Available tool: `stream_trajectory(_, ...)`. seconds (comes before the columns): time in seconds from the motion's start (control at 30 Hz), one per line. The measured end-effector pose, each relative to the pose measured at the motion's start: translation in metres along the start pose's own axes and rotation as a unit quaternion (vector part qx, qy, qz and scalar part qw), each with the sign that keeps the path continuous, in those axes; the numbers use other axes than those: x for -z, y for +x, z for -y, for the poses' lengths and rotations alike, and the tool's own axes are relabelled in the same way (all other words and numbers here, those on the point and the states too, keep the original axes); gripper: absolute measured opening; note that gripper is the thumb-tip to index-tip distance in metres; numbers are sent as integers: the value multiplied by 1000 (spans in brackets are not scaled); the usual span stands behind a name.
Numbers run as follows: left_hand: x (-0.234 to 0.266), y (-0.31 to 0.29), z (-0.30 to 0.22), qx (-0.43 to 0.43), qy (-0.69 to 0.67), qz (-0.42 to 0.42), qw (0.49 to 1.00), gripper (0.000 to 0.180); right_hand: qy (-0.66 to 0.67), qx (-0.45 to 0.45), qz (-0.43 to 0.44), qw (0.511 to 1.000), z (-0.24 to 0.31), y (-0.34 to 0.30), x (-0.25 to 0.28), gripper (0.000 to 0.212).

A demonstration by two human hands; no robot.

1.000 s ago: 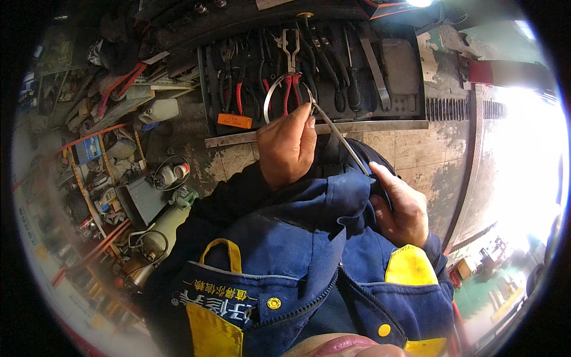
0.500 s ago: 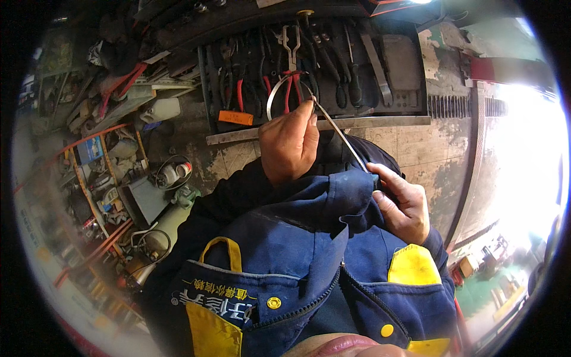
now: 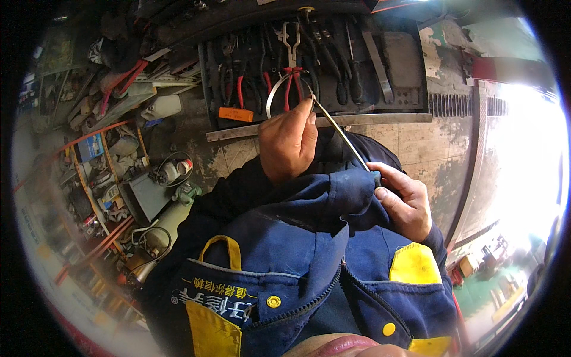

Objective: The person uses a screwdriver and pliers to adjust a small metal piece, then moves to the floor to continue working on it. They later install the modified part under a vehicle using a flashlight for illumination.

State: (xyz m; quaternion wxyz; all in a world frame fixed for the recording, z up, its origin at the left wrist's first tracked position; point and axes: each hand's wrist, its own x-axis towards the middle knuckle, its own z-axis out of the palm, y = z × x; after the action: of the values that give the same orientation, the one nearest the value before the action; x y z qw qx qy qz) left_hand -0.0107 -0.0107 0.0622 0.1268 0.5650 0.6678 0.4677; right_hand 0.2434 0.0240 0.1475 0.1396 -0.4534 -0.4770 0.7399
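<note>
My right thumb [image 3: 389, 199] has drawn up toward the forefinger since a second ago, that right grip [image 3: 405, 199] now closed around the near end of a slim metal rod [image 3: 342, 134]. My left grip [image 3: 288, 143] pinches a thin, silvery metal ring [image 3: 272, 98] beside the rod's far tip, above an open tool drawer [image 3: 386, 120].

Tight for us in the middle: the rod [image 3: 339, 132] slants from our left hand [image 3: 289, 146] to our right hand [image 3: 405, 199], barring the gap between them. The jacket [image 3: 297, 235] crowds in below, and the ring [image 3: 269, 100] loops across the red pliers [image 3: 288, 97], hampering any reach there. Off to our right, we're seeing open room over the end of the drawer [image 3: 380, 121], past the flat bar [image 3: 377, 65].
</note>
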Motion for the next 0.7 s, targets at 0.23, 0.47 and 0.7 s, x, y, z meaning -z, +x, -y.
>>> stream_trajectory(0.23,-6,1,-5,172,-141,-1,975,18,-155,27,-46,986,8,-1,1,43)
stream_trajectory(0.47,1,5,-6,184,-208,9,961,18,-253,88,-61,962,6,-9,5,52)
stream_trajectory(0.7,1,6,-8,164,-173,13,971,16,-330,198,-61,921,1,-5,4,57)
